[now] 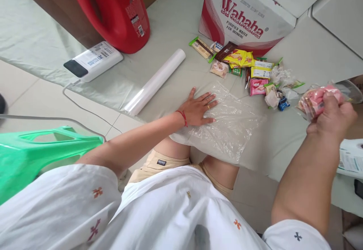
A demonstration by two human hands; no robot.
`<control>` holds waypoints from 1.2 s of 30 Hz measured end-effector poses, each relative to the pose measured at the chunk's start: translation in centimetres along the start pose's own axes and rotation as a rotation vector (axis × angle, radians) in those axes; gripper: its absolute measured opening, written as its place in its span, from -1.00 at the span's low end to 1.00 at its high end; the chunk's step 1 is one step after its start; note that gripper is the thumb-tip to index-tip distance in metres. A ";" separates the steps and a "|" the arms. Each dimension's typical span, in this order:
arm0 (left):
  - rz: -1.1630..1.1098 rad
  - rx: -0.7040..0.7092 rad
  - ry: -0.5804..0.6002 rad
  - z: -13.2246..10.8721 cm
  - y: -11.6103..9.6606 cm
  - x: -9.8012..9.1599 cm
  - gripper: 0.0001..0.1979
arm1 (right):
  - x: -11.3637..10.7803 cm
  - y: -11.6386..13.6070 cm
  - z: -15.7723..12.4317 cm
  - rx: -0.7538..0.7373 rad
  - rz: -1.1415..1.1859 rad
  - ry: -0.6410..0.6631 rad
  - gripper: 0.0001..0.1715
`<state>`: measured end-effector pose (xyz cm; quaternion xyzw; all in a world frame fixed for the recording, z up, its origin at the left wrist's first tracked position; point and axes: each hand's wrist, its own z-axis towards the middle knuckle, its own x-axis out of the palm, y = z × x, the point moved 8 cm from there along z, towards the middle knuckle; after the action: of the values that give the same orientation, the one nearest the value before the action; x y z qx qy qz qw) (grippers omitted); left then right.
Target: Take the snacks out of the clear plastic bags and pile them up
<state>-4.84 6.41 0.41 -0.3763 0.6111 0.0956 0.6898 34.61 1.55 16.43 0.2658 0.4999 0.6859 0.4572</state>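
My left hand (198, 108) lies flat with fingers spread on a crinkled sheet of clear plastic wrap (232, 129) at the near edge of the table. Off to the right, my right hand (333, 114) is closed around a pink snack packet (321, 97) in clear wrapping, held above the tabletop. Between the two hands, farther back, is a pile of small wrapped snacks: a yellow packet (236, 58), a pink packet (258, 87) and several others. A roll of plastic wrap (155, 82) rests to the left of my left hand.
Behind the snacks stands a Wahaha water carton (244, 19). A red jug (113, 12) and a white power bank (95, 60) with a cable are at the back left. A green plastic stool (48, 148) is at lower left, a white bottle (351, 157) at far right.
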 end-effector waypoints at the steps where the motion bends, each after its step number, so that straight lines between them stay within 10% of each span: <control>1: -0.001 0.001 -0.008 0.0 0.0 0.0 -0.18 | 0.4 0.8 -2.1 0.067 0.105 0.121 -0.96; 4: 0.003 0.008 -0.021 0.0 0.0 0.1 -0.16 | 3.3 0.8 -11.0 0.369 0.176 0.477 -0.60; 8: 0.004 0.013 -0.047 0.0 -0.1 -0.1 -0.19 | 6.2 -2.7 -19.4 0.533 0.071 0.450 -0.41; 12: -0.014 -0.006 -0.056 0.0 -0.1 -0.3 -0.28 | 7.2 -5.3 -21.7 0.377 -0.227 0.324 -0.50; 19: -0.027 -0.004 -0.079 0.0 -0.1 -0.3 -0.31 | 7.9 -6.9 -21.6 0.191 -0.680 0.558 -0.53; 25: -0.064 -0.006 -0.102 0.0 0.1 -0.5 -0.32 | 7.2 -4.5 -21.1 -0.033 -0.803 0.506 -0.49; 31: -0.151 0.002 -0.208 -0.9 0.4 -2.1 -0.39 | 8.4 2.8 -30.7 -0.449 -0.625 0.767 -0.36; 36: -0.230 -0.449 -0.386 -0.1 4.0 -3.7 -0.33 | 10.1 1.3 -37.6 -0.470 -0.879 1.082 -0.41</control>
<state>-8.21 10.37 2.20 -0.5609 0.3859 0.2191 0.6990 -1.23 -6.20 3.20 -0.4401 0.5557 0.5635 0.4243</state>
